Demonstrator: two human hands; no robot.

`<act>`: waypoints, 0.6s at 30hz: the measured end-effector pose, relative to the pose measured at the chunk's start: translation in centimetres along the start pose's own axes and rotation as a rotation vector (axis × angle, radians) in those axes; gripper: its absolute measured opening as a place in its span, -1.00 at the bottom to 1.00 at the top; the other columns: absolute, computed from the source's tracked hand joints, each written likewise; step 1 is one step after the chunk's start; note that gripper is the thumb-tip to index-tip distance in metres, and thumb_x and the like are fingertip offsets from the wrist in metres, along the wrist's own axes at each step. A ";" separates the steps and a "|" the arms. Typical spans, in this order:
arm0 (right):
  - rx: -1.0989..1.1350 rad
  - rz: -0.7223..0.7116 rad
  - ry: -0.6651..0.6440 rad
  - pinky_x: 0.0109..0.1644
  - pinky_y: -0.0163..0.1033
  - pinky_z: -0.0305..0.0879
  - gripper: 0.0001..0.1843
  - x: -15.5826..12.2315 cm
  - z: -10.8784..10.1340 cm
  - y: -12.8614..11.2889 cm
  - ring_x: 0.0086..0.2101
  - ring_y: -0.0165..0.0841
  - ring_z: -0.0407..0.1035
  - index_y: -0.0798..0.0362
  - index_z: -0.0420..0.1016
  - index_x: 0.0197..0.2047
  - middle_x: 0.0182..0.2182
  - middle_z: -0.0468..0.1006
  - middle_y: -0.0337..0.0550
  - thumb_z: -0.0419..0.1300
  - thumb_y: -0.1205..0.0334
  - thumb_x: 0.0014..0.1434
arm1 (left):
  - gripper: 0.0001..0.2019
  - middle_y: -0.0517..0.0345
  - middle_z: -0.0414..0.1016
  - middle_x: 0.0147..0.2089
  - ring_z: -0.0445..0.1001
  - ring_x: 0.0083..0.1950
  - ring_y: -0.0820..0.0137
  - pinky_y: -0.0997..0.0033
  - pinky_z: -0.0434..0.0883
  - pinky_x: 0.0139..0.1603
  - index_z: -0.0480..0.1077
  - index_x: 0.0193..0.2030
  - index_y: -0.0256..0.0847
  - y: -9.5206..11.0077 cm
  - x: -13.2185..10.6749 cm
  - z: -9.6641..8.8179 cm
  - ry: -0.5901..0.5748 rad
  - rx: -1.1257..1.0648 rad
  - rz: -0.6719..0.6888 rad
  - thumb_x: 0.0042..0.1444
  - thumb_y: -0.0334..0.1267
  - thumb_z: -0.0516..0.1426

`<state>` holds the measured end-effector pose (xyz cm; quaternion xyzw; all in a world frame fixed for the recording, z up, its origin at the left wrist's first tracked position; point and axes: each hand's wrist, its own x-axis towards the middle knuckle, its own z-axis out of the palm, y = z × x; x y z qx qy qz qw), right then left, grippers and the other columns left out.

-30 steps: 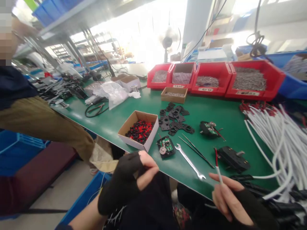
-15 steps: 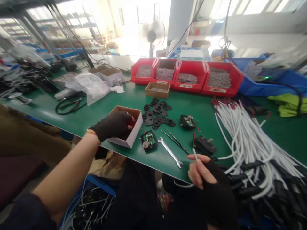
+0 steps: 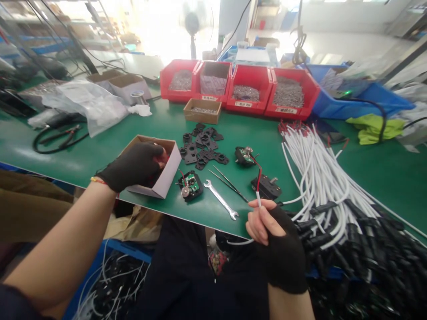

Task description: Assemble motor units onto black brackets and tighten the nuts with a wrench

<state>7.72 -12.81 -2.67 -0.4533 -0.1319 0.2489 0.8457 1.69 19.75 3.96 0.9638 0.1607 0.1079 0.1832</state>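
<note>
My left hand [image 3: 133, 165], in a black fingerless glove, reaches into the cardboard box [image 3: 166, 177] at the near edge of the desk [image 3: 100, 151]; the fingers curl down inside it, and I cannot tell whether they hold anything. My right hand [image 3: 271, 231], gloved the same way, is closed around a white cable [image 3: 258, 198] just off the desk's front edge, pinching it upright so its thin red and black wires stick up above my fingertips. The cable's sheath is smooth and round; it loops away below my palm.

Between my hands, on the matte green desk, lie a small black module [image 3: 190, 185] with a green circuit board on top, a flat steel wrench [image 3: 220, 205] and slim dark tweezers [image 3: 228, 183]. Just beyond the cable tip sits a black plastic housing [image 3: 266, 187], and farther back a second module [image 3: 245, 155] beside a scatter of flat black plastic plates [image 3: 202, 146]. To my right a thick bundle of white cables [image 3: 320, 178] fans across the desk, ending in black plugs. At the back stand four red bins [image 3: 238, 84] of grey metal parts.
</note>
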 end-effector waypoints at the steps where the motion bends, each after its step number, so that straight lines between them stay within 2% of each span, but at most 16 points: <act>1: -0.005 -0.001 0.006 -0.54 -0.46 -0.04 -0.84 0.0 0.0 0.0 -0.62 -0.55 -0.06 0.07 0.63 -0.15 -0.63 0.13 -0.39 0.26 0.21 0.45 | -0.94 0.29 0.48 -0.49 0.33 -0.41 0.52 0.39 0.37 -0.10 0.55 -0.36 -0.34 0.0 0.1 0.1 -0.021 0.021 0.001 0.08 -0.43 0.22; 5: -0.026 0.026 0.015 -0.54 -0.46 0.00 -0.84 0.0 -0.5 0.2 -0.63 -0.55 0.01 0.06 0.64 -0.13 -0.63 0.17 -0.36 0.29 0.17 0.44 | -0.84 0.18 0.58 -0.43 0.45 -0.39 0.41 0.44 0.39 -0.22 0.59 -0.35 -0.30 0.2 0.4 -0.1 -0.104 0.138 -0.013 0.01 -0.51 0.17; 9: 0.037 0.056 -0.084 -0.57 -0.43 -0.20 -0.81 0.1 -0.8 0.6 -0.65 -0.55 -0.23 -0.03 0.67 -0.05 -0.68 0.10 -0.42 0.26 0.08 0.48 | -0.80 0.07 0.64 -0.37 0.53 -0.34 0.31 0.38 0.44 -0.20 0.61 -0.35 -0.30 0.4 -0.1 -0.6 -0.093 0.185 -0.051 0.03 -0.49 0.13; 12: 0.042 0.069 -0.071 -0.57 -0.44 -0.26 -0.80 0.2 -0.9 0.9 -0.63 -0.55 -0.29 -0.06 0.67 -0.02 -0.70 0.05 -0.44 0.27 0.05 0.48 | -0.79 0.05 0.65 -0.33 0.55 -0.32 0.33 0.38 0.47 -0.16 0.60 -0.31 -0.31 0.6 -0.5 -0.8 -0.067 0.177 -0.074 0.10 -0.48 0.11; 15: 0.039 0.119 -0.021 -0.57 -0.47 -0.23 -0.79 0.0 -1.5 0.9 -0.66 -0.59 -0.27 -0.08 0.68 -0.05 -0.72 0.04 -0.44 0.33 -0.01 0.42 | -0.76 0.01 0.65 -0.29 0.56 -0.29 0.33 0.35 0.49 -0.14 0.60 -0.26 -0.33 0.3 -0.5 -0.5 -0.055 0.163 -0.088 0.16 -0.51 0.07; 18: -0.022 0.130 -0.013 -0.63 -0.47 -0.11 -0.74 0.3 -2.4 1.0 -0.72 -0.58 -0.13 -0.04 0.69 -0.14 -0.73 0.08 -0.39 0.39 -0.05 0.35 | -0.80 -0.02 0.66 -0.20 0.59 -0.19 0.30 0.26 0.52 -0.07 0.60 -0.19 -0.34 0.1 -0.3 -0.1 -0.106 0.166 -0.068 0.19 -0.52 0.13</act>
